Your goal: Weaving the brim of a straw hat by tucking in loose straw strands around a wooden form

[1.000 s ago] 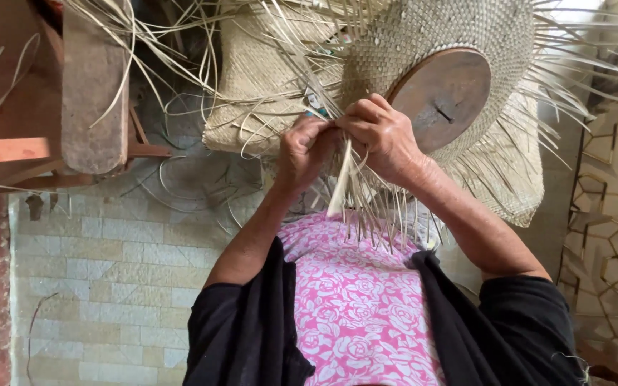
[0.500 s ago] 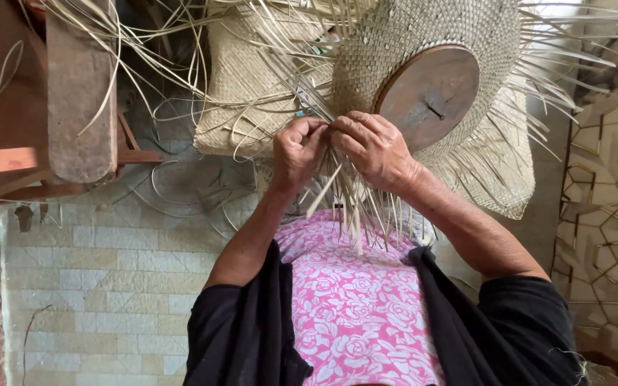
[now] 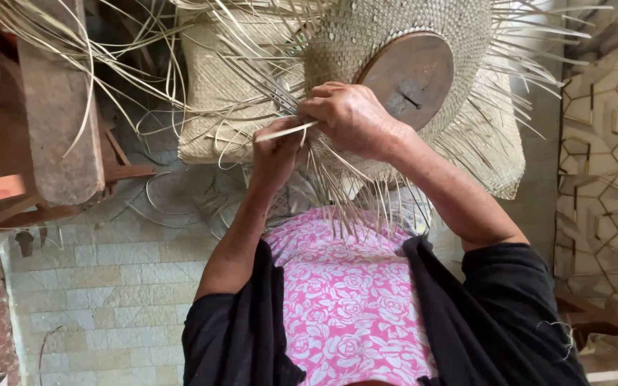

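Right hand [image 3: 352,118]: closed in a pinch over loose strands at the edge of the hat [image 3: 395,43], knuckles up, resting against the weave just below the round wooden block [image 3: 413,75].

Left hand [image 3: 277,150]: closed on a single flat strand [image 3: 287,131], which juts sideways between the two hands; fingers curled, thumb side toward the right hand. The hands touch or nearly touch.

Hat: pale woven straw, part-made, held in front of the chest above the lap; crown fitted over the wooden block; unwoven strands fan out all round the edge and hang down toward the pink floral cloth [image 3: 352,300].

Step in hand, as judged: working one strand into the weave at the edge. To do it well, keep the pinch close to the last crossing so the weave stays tight, hold the neighbouring strands flat and parted with the right fingers, lead the strand without twisting or creasing it, and pull evenly so it does not split.

Containers: one woven straw piece [image 3: 216,93], square-sided like a bag or basket, lies behind the hat at left; its contents cannot be made out. The hat crown holds the block. No other holder is seen.

Surroundings: wooden bench [image 3: 55,107] at left, pale tiled floor [image 3: 109,286] below.
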